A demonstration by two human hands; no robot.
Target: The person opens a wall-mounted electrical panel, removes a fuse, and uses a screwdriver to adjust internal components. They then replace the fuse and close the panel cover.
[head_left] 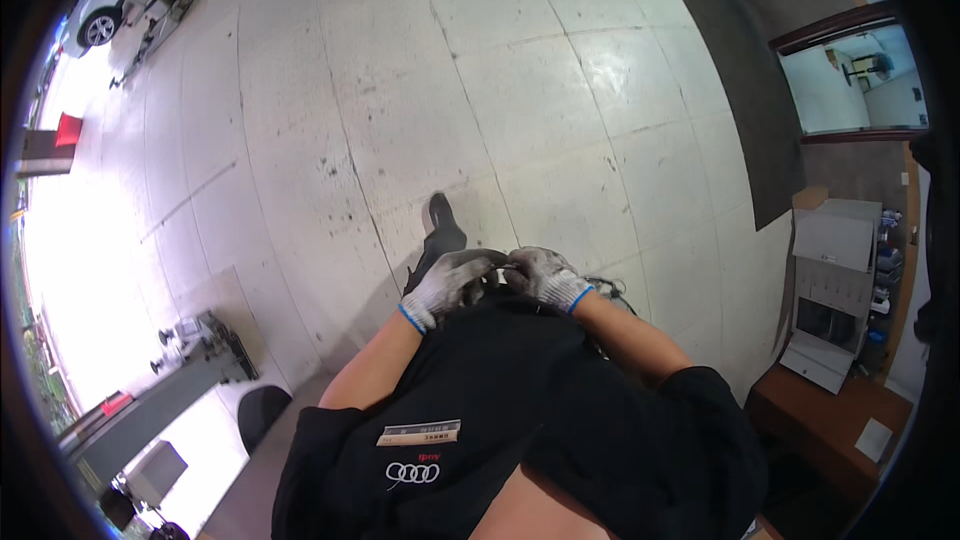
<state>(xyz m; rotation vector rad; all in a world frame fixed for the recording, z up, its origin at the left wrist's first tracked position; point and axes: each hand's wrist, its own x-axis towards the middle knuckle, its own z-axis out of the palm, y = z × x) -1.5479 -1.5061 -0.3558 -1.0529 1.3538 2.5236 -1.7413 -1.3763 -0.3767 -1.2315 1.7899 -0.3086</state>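
Note:
My left hand (452, 286) and my right hand (546, 276) meet in front of my waist, at the lower hem of my black shirt (520, 370). Both wear soiled whitish knit work gloves with blue cuff edges. The fingers of each hand are curled inward, with the fingertips close together. Something small and dark may lie between them, but the fingers and its size keep me from making it out. Below the hands, a dark shoe (440, 212) stands on the pale floor. Thin dark cord-like loops (610, 290) show just beyond my right wrist.
Pale, stained floor tiles (480, 90) stretch ahead. A dark strip (740, 70) runs along the right. Further right are a grey cabinet (835, 240) and a brown tabletop (840, 410). At left stand a grey machine (200, 365), a red object (68, 130) and a car wheel (99, 30).

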